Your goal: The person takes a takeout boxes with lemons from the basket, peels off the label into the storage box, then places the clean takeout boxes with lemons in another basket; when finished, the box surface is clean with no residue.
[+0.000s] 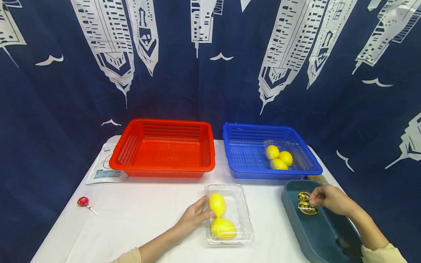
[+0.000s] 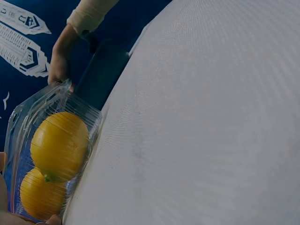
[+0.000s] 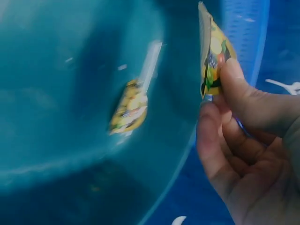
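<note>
My left hand (image 1: 194,216) grips the left side of a clear plastic clamshell box (image 1: 238,208), its thumb over the near lemon side. Two yellow lemons (image 1: 217,204) lie inside, large in the left wrist view through the ribbed wall (image 2: 93,110). Over the teal tray (image 1: 294,223), my right hand (image 1: 332,199) pinches a small yellow-and-black fruit-printed packet (image 3: 216,56) between thumb and fingertips. A similar packet (image 3: 130,108) lies in the tray, with a thin white strip like a stick at one end.
Behind stand a red basket (image 1: 164,173) and a blue basket (image 1: 241,171); the blue one holds another clear box of lemons (image 1: 285,157). A red lollipop (image 1: 83,201) lies at left. A white printed pouch (image 1: 106,175) is partly under the red basket.
</note>
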Demonstrator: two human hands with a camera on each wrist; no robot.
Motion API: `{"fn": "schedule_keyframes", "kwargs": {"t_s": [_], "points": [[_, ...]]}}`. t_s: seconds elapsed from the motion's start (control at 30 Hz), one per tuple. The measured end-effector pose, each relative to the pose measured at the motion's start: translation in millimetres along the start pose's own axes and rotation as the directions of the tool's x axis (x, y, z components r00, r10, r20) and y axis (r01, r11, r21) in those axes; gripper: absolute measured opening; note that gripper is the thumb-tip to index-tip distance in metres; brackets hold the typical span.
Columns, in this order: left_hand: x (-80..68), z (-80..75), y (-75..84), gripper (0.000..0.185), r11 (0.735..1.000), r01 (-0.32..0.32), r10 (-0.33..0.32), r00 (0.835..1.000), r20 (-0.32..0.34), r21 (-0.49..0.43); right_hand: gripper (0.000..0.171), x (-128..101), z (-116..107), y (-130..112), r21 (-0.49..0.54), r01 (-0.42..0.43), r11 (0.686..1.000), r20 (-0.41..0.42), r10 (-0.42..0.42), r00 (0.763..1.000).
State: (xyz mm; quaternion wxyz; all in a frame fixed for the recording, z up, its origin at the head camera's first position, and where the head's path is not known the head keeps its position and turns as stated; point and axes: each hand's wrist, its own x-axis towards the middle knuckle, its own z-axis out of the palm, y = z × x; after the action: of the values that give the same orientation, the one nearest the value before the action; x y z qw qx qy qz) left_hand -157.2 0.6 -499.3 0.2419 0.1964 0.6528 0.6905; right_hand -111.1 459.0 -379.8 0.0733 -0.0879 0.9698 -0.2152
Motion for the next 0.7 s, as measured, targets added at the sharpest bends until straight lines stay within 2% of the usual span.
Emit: {"fn": "schedule_keyframes", "kwargs": {"t_s": [0.23,0.37,0.57,0.7], "points": [[1.3,-0.4,-0.3,0.085,1.000,0.006,-0.006,1.000,0.010,-0.006,0.007,3,12,17,-0.084,-0.070,0.994,-0.020,0.068,0.997],[1.4,-0.6,-0.7,0.085,1.000,-0.005,0.005,1.000,0.006,0.000,0.009,6,15,22,-0.107,-0.081,0.991,-0.031,0.078,0.996],[0.9,-0.8,-0.8,0.084,1.000,-0.006,0.006,1.000,0.005,0.008,0.011,8,25,32,-0.162,-0.061,0.985,-0.074,0.049,0.996],[0.5,-1.0,-0.9,0.084,1.000,-0.007,0.007,1.000,0.004,0.011,0.010,8,33,37,-0.188,-0.104,0.977,-0.098,0.087,0.991]]}}
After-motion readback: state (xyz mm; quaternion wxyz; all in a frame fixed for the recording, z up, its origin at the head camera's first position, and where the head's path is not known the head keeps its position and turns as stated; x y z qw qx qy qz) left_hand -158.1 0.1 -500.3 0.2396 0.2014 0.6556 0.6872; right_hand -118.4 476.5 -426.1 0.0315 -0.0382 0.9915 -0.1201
